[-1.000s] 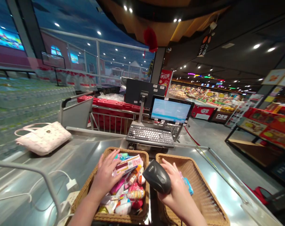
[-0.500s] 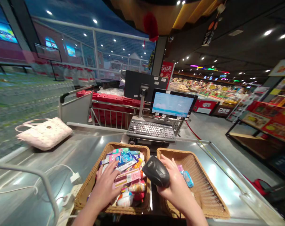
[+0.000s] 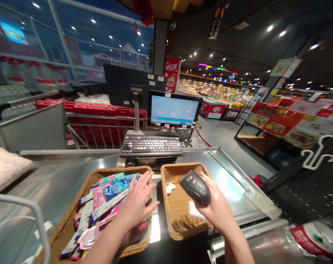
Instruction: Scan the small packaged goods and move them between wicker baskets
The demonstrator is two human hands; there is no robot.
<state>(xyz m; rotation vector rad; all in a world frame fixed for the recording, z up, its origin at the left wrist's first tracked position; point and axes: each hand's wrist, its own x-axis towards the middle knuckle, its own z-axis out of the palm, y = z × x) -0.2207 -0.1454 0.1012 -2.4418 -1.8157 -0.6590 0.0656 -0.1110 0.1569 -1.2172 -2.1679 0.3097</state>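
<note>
My left hand (image 3: 137, 203) lies open, fingers spread, over the right edge of the left wicker basket (image 3: 81, 192), which is full of colourful snack packets (image 3: 107, 192). My right hand (image 3: 214, 209) is closed round a black barcode scanner (image 3: 196, 187), held over the right wicker basket (image 3: 177, 220). That basket holds a few small items, among them a white packet (image 3: 195, 213) under my right hand and a small candy (image 3: 170, 187) near its far end.
A keyboard (image 3: 151, 145) and a lit till screen (image 3: 174, 110) stand behind the baskets on the steel counter (image 3: 59, 176). A pale handbag (image 3: 4, 167) lies far left. Red carts sit behind a rail. A white hook (image 3: 317, 154) and shop shelves are on the right.
The view swung right. My left hand has let go of the pink packet and now lies open at the basket's right edge. The scanner stays in my right hand.
</note>
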